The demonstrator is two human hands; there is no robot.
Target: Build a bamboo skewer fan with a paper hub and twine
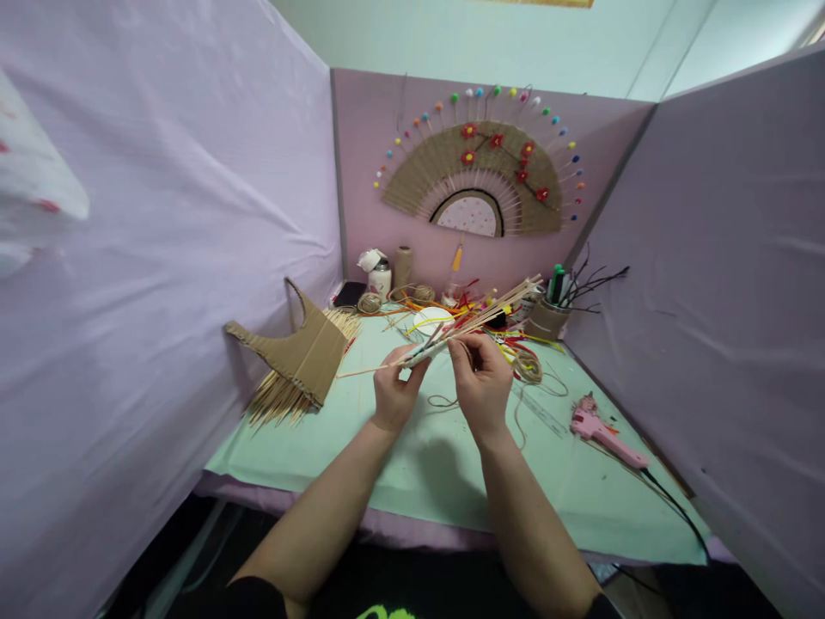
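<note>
Wooden sticks (503,307) sit above the surface (309,447), left hand (396,394) clamped on their lower end, right hand (482,387) pinched on something unclear; loose grip could splay them, nearby twine (528,368) might snag.

Pale light washes out the wall (760,34) at upper right as we look over a softly lit tabletop (302,451). Below the hands (480,391) we find a diffuse, soft-edged shadow (448,473). We see the right panel (728,284) duller than the left panel (193,172), deep gloom under the tabletop's front edge, wide-angle stretching toward the margins and softened fine detail.
</note>
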